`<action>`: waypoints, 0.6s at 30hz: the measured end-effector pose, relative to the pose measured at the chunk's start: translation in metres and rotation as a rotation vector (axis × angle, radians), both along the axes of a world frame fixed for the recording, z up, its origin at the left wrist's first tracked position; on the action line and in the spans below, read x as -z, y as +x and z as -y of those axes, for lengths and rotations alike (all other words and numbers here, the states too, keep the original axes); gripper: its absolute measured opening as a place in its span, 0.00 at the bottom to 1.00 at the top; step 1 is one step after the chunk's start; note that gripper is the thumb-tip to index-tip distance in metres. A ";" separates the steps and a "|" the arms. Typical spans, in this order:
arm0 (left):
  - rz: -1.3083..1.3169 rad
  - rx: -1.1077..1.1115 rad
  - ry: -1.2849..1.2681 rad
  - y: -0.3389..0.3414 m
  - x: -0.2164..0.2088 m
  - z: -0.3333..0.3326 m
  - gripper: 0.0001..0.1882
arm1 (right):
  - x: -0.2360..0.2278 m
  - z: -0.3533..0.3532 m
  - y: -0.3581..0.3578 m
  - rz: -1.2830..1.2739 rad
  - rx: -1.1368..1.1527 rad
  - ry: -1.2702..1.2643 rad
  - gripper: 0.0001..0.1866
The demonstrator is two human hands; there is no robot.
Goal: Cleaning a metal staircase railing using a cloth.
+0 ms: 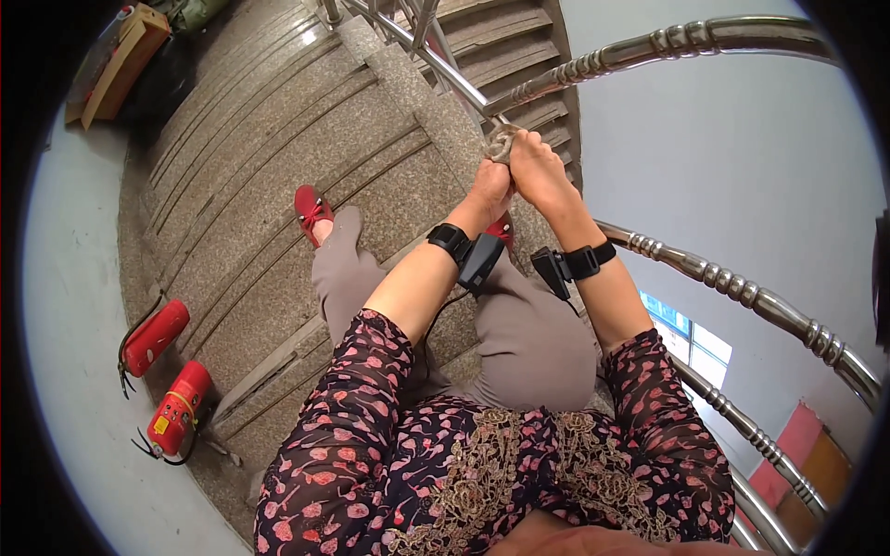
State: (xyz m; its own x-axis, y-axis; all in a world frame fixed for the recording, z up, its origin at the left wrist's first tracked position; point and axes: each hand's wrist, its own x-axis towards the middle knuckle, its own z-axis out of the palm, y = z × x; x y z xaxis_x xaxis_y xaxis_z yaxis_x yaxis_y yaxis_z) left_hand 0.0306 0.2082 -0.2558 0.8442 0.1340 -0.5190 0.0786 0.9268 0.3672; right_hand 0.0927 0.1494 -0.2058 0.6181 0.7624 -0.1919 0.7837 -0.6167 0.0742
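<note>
My left hand (492, 184) and my right hand (541, 169) meet in front of me at the metal stair railing (533, 88). A greyish-beige, bunched cloth (501, 145) sits at their far side, against the railing's corner joint. Both hands are closed on the cloth, the right one slightly farther out than the left. Their fingertips are mostly hidden behind the backs of the hands, and so is part of the cloth. Each forearm wears a black strap with a small black device.
Two red fire extinguishers (180, 408) stand by the left wall. Speckled stone steps (278, 185) run under my feet, with raised ridges. A cardboard box (130, 65) and dark bags lie at the upper left. Another stair flight (501, 42) lies beyond the railing; curved metal rails (742, 283) pass on my right.
</note>
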 end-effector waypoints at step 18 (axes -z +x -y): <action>-0.006 0.348 -0.091 -0.028 -0.032 -0.006 0.13 | -0.041 0.028 -0.012 -0.103 -0.009 -0.027 0.10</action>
State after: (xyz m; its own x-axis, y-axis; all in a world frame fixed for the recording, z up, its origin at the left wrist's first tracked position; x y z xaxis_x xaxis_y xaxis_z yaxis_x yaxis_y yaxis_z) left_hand 0.0029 0.2143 -0.2242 0.8280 -0.2083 -0.5206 0.3975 0.8729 0.2830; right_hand 0.0805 0.1217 -0.1651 0.5870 0.7616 -0.2744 0.7936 -0.6084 0.0091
